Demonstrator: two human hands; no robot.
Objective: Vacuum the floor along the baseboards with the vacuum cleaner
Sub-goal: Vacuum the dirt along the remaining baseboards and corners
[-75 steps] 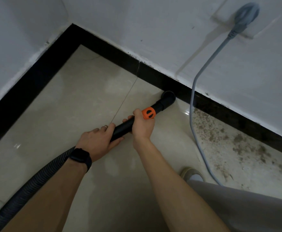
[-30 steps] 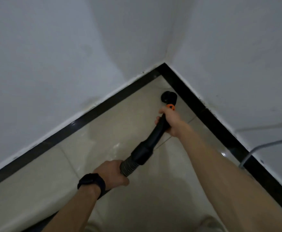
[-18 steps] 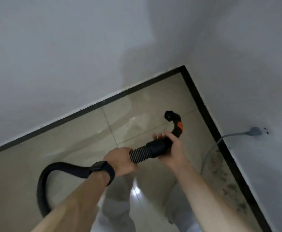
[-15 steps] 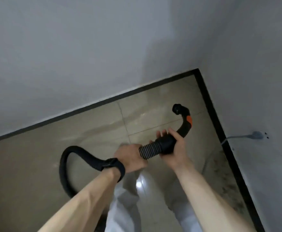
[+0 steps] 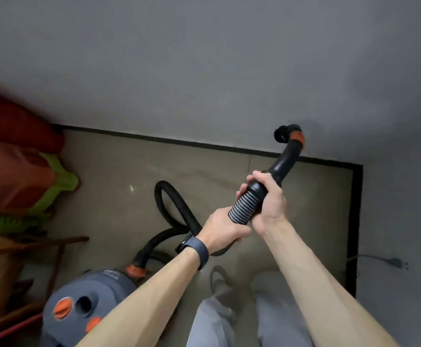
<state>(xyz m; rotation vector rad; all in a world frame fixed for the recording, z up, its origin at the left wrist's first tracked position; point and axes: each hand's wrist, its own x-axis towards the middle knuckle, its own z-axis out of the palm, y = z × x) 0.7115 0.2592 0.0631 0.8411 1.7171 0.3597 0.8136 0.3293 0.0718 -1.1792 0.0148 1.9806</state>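
- The right hand (image 5: 267, 199) holds the black tube (image 5: 283, 164) right where it joins the hose (image 5: 245, 206). Its fingers are curled round the tube and pressed close together, with the thumb on the near side.
- The left hand (image 5: 223, 229) grips the hose just below the right hand. Its fingers wrap under the hose, so I cannot tell if they are close or spread. It wears a dark watch (image 5: 199, 249).
- The two hands are almost touching.
- The tube points up and away. Its bent tip (image 5: 282, 135), with an orange ring (image 5: 297, 140), shows in front of the far wall (image 5: 204, 71), off the floor (image 5: 119, 171).
- The hose makes a loop on the floor to the left of the hands, then runs to the vacuum (image 5: 89, 296).
- The vacuum is grey with orange knobs. It sits on the floor, near and to the left.
- A black baseboard (image 5: 179, 142) runs along the far wall and turns down the right side.
- A grey plug (image 5: 395, 261) is in the right wall.
- Red and green stuff (image 5: 16, 171) is piled at the far left.
- Grey trouser legs (image 5: 229, 321) show at the bottom.
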